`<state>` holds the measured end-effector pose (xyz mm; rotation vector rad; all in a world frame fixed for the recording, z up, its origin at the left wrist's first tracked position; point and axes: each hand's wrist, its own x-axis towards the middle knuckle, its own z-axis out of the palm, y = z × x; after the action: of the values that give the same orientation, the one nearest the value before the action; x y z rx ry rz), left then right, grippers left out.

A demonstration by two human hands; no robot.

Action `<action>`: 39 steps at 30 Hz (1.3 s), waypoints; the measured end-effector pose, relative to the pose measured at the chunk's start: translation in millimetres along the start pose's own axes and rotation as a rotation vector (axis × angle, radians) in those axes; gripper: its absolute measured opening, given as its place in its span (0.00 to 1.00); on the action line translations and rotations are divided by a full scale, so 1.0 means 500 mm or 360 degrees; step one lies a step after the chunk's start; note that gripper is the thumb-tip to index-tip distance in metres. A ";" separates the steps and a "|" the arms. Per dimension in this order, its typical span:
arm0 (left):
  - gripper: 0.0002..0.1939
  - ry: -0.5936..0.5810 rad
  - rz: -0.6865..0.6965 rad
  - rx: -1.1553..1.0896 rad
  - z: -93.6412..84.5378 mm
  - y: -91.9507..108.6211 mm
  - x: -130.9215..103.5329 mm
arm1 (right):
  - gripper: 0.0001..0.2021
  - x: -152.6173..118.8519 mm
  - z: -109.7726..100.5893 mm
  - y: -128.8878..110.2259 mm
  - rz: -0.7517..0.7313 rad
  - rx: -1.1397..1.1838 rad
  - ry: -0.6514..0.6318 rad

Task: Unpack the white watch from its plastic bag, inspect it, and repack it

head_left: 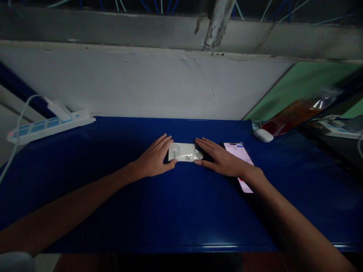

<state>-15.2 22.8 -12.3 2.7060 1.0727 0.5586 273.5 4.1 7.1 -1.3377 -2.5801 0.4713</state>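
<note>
Two bare forearms of yours, reaching inward from the near corners over one blue table point(170, 211).

One left hand point(154, 158), yours: palm down, thumb parted from the fingers, its tips at the left end of the packet.

One right hand point(221, 156), yours: palm down, thumb likewise spread from the fingers, tips at the packet's right end. Your two hands stand apart, the packet between them; how firmly you press cannot be told.

One small white packet point(183, 152): glossy, flat on the table, printed label towards your left.

One phone point(239, 150): screen lit, lying beneath your right hand and wrist, partly hidden; contact with it cannot be told.

One white mouse point(263, 135): beyond the phone, to your right, just beside a clear container point(293, 113) with reddish contents, tilted.

One white power strip point(39, 130): far left, with a plugged-in charger point(60, 111) and white cable point(19, 124).

One pale wall point(159, 87) behind; one green board point(300, 83) at its right.
</note>
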 end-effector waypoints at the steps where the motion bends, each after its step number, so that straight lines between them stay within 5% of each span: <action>1: 0.33 0.0011 0.0006 -0.0002 0.001 -0.001 0.000 | 0.43 0.000 0.000 0.000 -0.0003 0.0001 0.0004; 16: 0.36 -0.0187 0.0140 0.0017 -0.021 -0.014 0.006 | 0.46 0.001 -0.005 -0.009 0.0002 -0.0061 -0.0035; 28: 0.30 -0.0188 0.0161 -0.0049 -0.020 -0.011 0.008 | 0.28 0.029 0.035 -0.082 0.0143 -0.0066 0.0491; 39: 0.31 -0.0191 0.0150 0.0020 -0.019 -0.009 0.007 | 0.24 0.030 0.031 -0.076 0.0128 0.0005 0.0335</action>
<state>-19.4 28.6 -3.9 2.7729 0.9261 0.3984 231.2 -6.8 7.0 -1.4121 -2.3628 0.3279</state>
